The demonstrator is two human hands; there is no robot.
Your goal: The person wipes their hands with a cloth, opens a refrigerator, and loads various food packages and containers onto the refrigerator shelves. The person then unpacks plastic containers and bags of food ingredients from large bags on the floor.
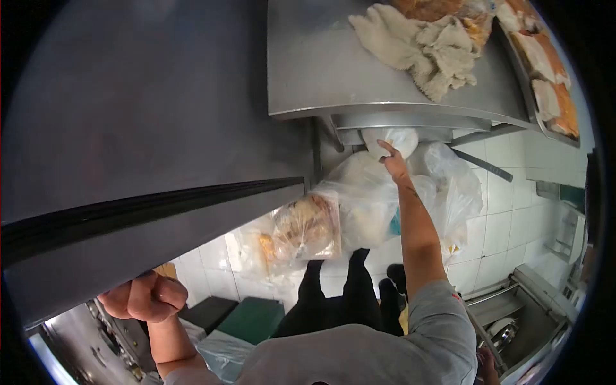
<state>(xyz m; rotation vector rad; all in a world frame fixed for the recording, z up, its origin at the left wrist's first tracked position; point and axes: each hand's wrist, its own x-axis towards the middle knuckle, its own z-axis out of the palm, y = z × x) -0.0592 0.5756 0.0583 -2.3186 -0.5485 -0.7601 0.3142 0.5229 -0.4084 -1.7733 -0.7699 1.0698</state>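
My left hand (144, 298) is closed at the edge of a grey metal door (154, 237) with a black rubber seal, its fingers curled at the door's lower edge. My right hand (394, 163) reaches forward and down with its index finger stretched out and nothing visibly held. Its fingers are over or against a white rounded bundle (401, 138) under the steel table. Clear plastic bags (366, 183) with pale contents lie around and below that hand. Left of them sits a plastic-wrapped package (308, 221) with brownish contents.
A crumpled beige cloth (430, 51) lies on the steel table (308, 70). A tray (523, 83) of orange and white food is at its right. A dark green box (250, 321) stands near my legs. A steel sink (532, 321) and part of another person's hand (487, 366) show lower right.
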